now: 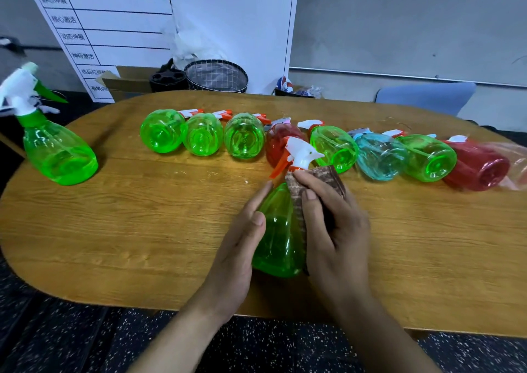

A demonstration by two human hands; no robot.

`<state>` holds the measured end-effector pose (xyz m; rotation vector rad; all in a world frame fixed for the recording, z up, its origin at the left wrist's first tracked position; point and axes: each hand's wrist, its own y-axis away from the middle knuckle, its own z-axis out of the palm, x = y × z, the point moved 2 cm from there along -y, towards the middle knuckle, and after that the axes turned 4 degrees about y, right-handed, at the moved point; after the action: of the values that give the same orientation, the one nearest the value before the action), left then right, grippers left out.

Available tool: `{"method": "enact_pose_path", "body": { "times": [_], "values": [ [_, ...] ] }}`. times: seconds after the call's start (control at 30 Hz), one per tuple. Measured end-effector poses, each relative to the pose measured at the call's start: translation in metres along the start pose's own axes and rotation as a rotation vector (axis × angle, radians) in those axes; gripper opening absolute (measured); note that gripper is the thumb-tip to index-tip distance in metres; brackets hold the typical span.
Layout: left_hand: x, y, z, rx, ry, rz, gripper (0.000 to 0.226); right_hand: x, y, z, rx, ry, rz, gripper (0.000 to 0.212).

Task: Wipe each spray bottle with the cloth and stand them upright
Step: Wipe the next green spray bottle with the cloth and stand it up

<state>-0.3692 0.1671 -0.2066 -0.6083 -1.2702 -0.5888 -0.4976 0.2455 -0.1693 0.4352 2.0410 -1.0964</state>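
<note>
A green spray bottle (278, 230) with a white and orange trigger head stands on the wooden table (142, 230) in front of me. My left hand (239, 247) rests against its left side with straight fingers. My right hand (330, 230) presses a brown cloth (322, 184) against the bottle's right side and neck. Another green bottle (57, 150) with a white and green head stands upright at the far left. Several bottles lie on their sides in a row behind, green (162, 130), red (281, 141), blue (380, 155) and red (476, 165) among them.
A white board (119, 30) with printed rows leans behind the table. In front of the board sit a cardboard box (125, 81), a black holder (166, 80) and a mesh basket (216, 77). A blue chair (425, 95) stands at the back right. Speckled dark floor lies below the table's near edge.
</note>
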Motion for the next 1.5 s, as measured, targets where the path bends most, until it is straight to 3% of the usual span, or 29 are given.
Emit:
{"method": "enact_pose_path", "body": {
  "times": [0.43, 0.5, 0.63, 0.7, 0.77, 1.07, 1.3, 1.4, 1.5],
  "values": [
    [0.011, 0.001, -0.003, 0.051, 0.141, 0.016, 0.049, -0.001, 0.036, 0.003, -0.312, 0.092, -0.510, 0.028],
    [0.009, 0.002, -0.003, 0.050, 0.140, 0.014, 0.050, -0.005, 0.031, -0.001, -0.256, 0.011, -0.446, 0.028],
    [0.003, 0.001, -0.002, 0.032, 0.029, 0.016, 0.048, -0.005, 0.016, -0.006, 0.015, -0.064, -0.152, 0.028],
    [0.000, 0.001, -0.002, 0.013, -0.019, 0.012, 0.051, -0.002, 0.008, -0.002, 0.022, -0.033, -0.044, 0.030],
    [-0.002, 0.000, -0.003, 0.002, -0.013, 0.005, 0.052, 0.001, 0.006, 0.002, -0.031, 0.008, -0.066, 0.029],
    [0.006, -0.003, -0.005, 0.071, 0.105, 0.014, 0.049, 0.001, 0.044, 0.006, -0.301, 0.084, -0.495, 0.025],
    [0.000, 0.000, -0.003, 0.040, -0.013, 0.022, 0.050, -0.002, 0.008, -0.012, 0.010, -0.007, -0.135, 0.026],
    [-0.002, 0.000, -0.001, -0.010, -0.049, 0.024, 0.053, 0.005, -0.001, -0.007, -0.037, -0.039, -0.013, 0.029],
    [-0.004, 0.000, -0.003, 0.001, -0.046, 0.034, 0.056, 0.006, 0.005, -0.003, -0.102, 0.008, -0.112, 0.027]
  ]
}}
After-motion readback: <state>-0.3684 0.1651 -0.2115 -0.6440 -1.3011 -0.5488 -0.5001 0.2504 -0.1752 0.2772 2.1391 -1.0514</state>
